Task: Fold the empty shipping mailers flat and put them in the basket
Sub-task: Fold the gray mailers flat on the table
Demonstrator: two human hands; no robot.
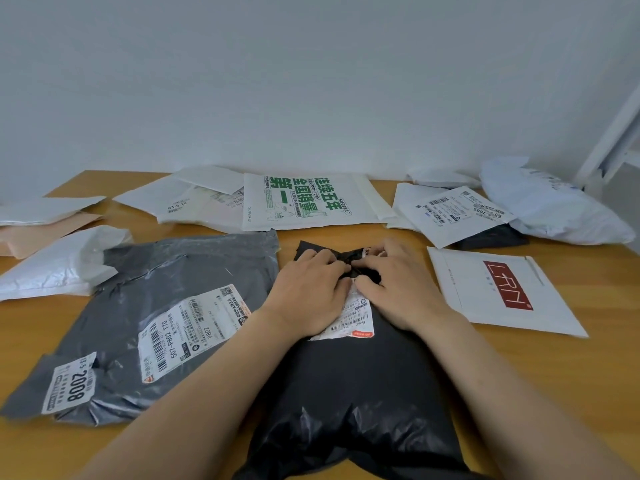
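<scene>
As left hand point(308, 292) and right hand point(401, 289) fingers point(330, 265) pinch the black mailer point(346, 393), other mailers point(156, 289) lie unfolded on the bench point(519, 375).

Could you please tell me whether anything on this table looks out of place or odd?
The black mailer under the left hand and right hand bulges at its near end, not yet flat. The grey mailer beside it lies crumpled.

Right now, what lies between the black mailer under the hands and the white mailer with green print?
Only a bare strip of wooden table, shown in the head view, separates the black mailer from the green-printed mailer.
</scene>
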